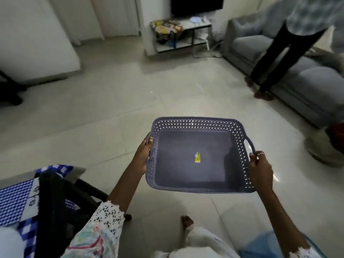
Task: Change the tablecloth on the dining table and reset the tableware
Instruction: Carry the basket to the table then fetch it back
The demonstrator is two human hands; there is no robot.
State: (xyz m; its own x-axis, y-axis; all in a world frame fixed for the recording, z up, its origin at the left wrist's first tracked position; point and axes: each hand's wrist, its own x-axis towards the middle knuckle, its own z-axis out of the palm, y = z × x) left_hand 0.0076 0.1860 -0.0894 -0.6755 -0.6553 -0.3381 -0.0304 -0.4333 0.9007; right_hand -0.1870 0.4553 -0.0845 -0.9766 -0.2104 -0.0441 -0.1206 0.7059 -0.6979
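An empty grey-purple plastic basket (195, 125) with perforated walls hangs level in front of me over the floor, a small yellow sticker on its bottom. My left hand (142, 157) grips its left rim, fingers curled over the edge. My right hand (260, 170) grips the handle on its right side. At the lower left, the dining table shows a corner covered by a blue-and-white checked tablecloth (13, 200).
A black chair (55, 207) stands against the table at lower left. Another person (275, 58) stands at the upper right by a grey sofa (297, 84). A TV stand with a shelf (178, 34) is at the far wall. Pale floor tiles stretch ahead.
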